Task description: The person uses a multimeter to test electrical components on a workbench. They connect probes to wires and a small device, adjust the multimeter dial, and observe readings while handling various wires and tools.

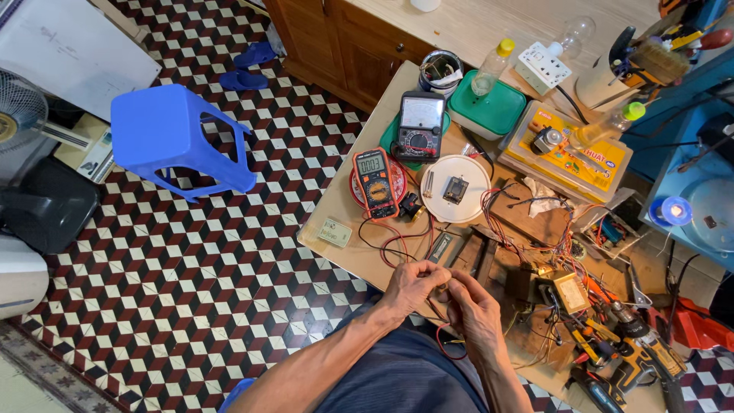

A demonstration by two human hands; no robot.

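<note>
Currently, far left, the blue stool point(177, 136) is standing on the floor. At the table's point(344, 206) near edge, the left hand point(413, 284) and right hand point(472, 307) are pinching a thin red wire point(442, 346) together, apparently joining leads; this calls for steady fingertips. The orange multimeter point(374, 182) is lying beyond.

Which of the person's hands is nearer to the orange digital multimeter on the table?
Left. The left hand is just below the orange digital multimeter, slightly to its right. The right hand is farther right and lower in the head view.
</note>
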